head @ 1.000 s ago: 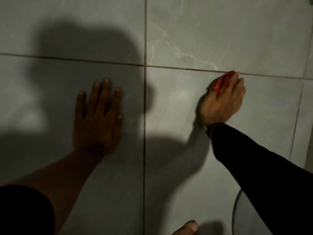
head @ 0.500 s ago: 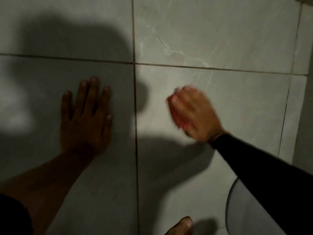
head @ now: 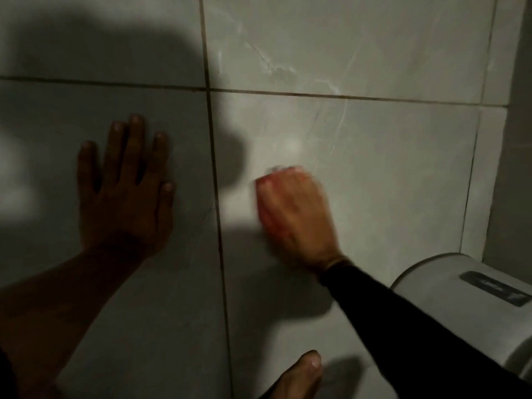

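Note:
My left hand [head: 126,191] lies flat on the grey tiled floor [head: 374,174], fingers straight and spread, in deep shadow left of a grout line. My right hand [head: 293,214], in a black sleeve, is curled around a red scrubbing thing [head: 263,187] and presses it on the lit tile right of that line. Only a reddish edge of the thing shows under the fingers; the hand is blurred with motion.
A grey rounded appliance [head: 460,300] with a dark label sits at the lower right against a wall [head: 515,139]. A bare foot's toe [head: 305,367] shows at the bottom edge. Grout lines cross the floor; large shadows cover the left half.
My right hand swept with the red thing from the upper grout line down and left across the tile. My left hand stayed planted. The view shifted, bringing the appliance into sight.

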A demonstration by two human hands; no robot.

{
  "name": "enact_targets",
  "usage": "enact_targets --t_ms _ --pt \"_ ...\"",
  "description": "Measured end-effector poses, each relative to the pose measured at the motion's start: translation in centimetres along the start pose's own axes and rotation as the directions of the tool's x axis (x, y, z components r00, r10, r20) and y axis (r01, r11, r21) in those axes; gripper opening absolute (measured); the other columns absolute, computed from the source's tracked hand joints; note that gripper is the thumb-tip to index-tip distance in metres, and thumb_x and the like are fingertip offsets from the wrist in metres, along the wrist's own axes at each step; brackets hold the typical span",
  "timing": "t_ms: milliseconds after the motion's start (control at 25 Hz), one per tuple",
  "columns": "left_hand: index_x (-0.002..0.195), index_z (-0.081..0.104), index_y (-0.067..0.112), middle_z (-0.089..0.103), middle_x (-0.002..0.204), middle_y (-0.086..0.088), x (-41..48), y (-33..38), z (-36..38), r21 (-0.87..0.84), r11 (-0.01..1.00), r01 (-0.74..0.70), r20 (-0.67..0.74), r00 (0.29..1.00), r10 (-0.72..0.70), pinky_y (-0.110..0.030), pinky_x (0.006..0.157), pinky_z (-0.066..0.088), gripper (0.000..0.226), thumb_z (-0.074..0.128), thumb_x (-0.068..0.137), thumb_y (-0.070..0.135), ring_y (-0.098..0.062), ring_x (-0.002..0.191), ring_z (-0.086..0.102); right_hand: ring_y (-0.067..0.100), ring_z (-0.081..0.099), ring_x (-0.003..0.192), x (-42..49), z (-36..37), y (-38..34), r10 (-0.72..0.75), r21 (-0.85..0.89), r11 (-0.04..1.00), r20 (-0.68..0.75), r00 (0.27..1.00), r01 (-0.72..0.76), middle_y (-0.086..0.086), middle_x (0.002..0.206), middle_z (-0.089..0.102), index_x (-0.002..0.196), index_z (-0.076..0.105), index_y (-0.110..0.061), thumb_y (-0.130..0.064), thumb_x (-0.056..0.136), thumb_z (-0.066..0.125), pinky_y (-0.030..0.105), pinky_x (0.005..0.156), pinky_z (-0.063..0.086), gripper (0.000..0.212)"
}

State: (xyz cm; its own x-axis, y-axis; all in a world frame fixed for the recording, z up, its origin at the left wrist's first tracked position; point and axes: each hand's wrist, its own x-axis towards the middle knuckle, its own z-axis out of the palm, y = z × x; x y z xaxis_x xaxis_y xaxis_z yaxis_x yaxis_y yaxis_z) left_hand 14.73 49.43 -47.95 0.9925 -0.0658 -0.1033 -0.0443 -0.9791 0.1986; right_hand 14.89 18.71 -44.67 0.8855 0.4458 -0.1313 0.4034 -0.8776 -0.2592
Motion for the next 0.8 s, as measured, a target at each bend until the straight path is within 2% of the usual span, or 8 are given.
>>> enact_targets --t_ms 80,200,240,400,480,560,680,800 --pt "0.176 0.020 0.020 0.010 0.185 -0.015 0.0 0.1 -0.2 -0.007 1.000 0.001 0.002 1.000 -0.001 -0.064 0.134 0.007 0.072 0.026 0.109 0.044 -0.038 0.172 0.012 0.049 0.053 0.145 -1.4 -1.8 6.0 0.447 0.039 0.894 -0.148 0.882 -0.446 0.028 0.154 0.059 0.157 0.052 -0.004 -0.020 0.104 0.052 0.063 0.129 0.034 0.055" --pt "0.176 0.020 0.020 0.010 0.185 -0.014 0.0 0.1 -0.1 -0.011 1.000 0.002 0.003 1.000 -0.002 -0.064 0.134 0.008 0.072 0.027 0.108 0.044 -0.038 0.172 0.012 0.044 0.027 0.166 -1.5 -1.2 4.0 0.891 0.272 0.443 -0.241 0.385 -0.854 0.024 0.176 0.033 0.168 0.034 -0.004 -0.026 0.102 0.041 0.048 0.138 0.013 0.070" --pt "0.176 0.021 0.020 0.010 0.186 -0.014 0.0 0.0 0.0 -0.015 1.000 -0.003 -0.001 1.000 0.003 -0.065 0.134 0.008 0.072 0.027 0.108 0.044 -0.037 0.172 0.011 0.044 0.024 0.167 -1.8 0.2 0.7 0.878 0.270 0.471 -0.236 0.416 -0.840 0.023 0.177 0.031 0.169 0.033 -0.005 -0.026 0.100 0.043 0.049 0.139 0.012 0.073" --pt "0.177 0.020 0.023 0.010 0.186 -0.012 0.0 -0.3 0.0 -0.014 1.000 -0.010 -0.030 0.999 0.010 -0.063 0.134 0.007 0.072 0.025 0.109 0.047 -0.036 0.172 0.011 0.037 0.012 0.171 -8.0 5.1 -12.2 0.254 0.071 0.965 -0.005 0.967 -0.253 0.011 0.178 0.027 0.172 0.027 -0.023 -0.041 0.107 0.046 0.056 0.140 0.007 0.070" --pt "0.177 0.017 0.025 0.009 0.186 -0.012 -0.1 0.1 -0.2 -0.019 1.000 -0.009 -0.013 1.000 0.009 -0.062 0.135 0.006 0.072 0.024 0.109 0.049 -0.036 0.172 0.010 0.036 0.015 0.170 -12.3 5.3 -11.7 0.063 0.076 0.994 0.117 0.991 -0.072 0.006 0.178 0.026 0.171 0.028 -0.028 -0.046 0.106 0.051 0.054 0.140 0.009 0.071" --pt "0.178 0.011 0.024 0.007 0.186 -0.014 0.0 0.0 -0.6 -0.005 1.000 0.010 0.027 1.000 -0.010 -0.064 0.135 0.007 0.072 0.022 0.110 0.049 -0.038 0.172 0.008 0.040 0.028 0.165 -15.3 4.4 -9.3 0.313 0.035 0.948 0.095 0.945 -0.317 0.012 0.175 0.034 0.166 0.038 -0.022 -0.039 0.106 0.051 0.061 0.137 0.023 0.064" --pt "0.176 0.010 0.016 0.008 0.183 -0.024 -0.2 1.9 -3.1 0.024 0.999 0.043 0.210 0.977 -0.047 -0.074 0.131 0.015 0.075 0.027 0.110 0.046 -0.049 0.169 0.010 0.040 0.021 0.169 -17.7 0.5 -7.1 0.829 0.367 0.444 0.179 0.530 -0.818 0.019 0.179 0.029 0.168 0.035 -0.007 -0.025 0.107 0.041 0.063 0.138 0.016 0.064" --pt "0.173 0.024 0.005 0.024 0.178 -0.029 -2.3 8.6 -8.5 -0.019 0.992 0.127 0.448 0.888 -0.105 -0.072 0.127 0.024 0.077 0.051 0.109 0.037 -0.051 0.165 0.021 0.036 0.037 0.163 -16.5 -5.4 -8.9 0.817 0.836 -0.129 0.394 0.420 -0.534 0.021 0.172 0.041 0.163 0.038 -0.001 -0.003 0.115 0.040 0.058 0.140 0.022 0.048"
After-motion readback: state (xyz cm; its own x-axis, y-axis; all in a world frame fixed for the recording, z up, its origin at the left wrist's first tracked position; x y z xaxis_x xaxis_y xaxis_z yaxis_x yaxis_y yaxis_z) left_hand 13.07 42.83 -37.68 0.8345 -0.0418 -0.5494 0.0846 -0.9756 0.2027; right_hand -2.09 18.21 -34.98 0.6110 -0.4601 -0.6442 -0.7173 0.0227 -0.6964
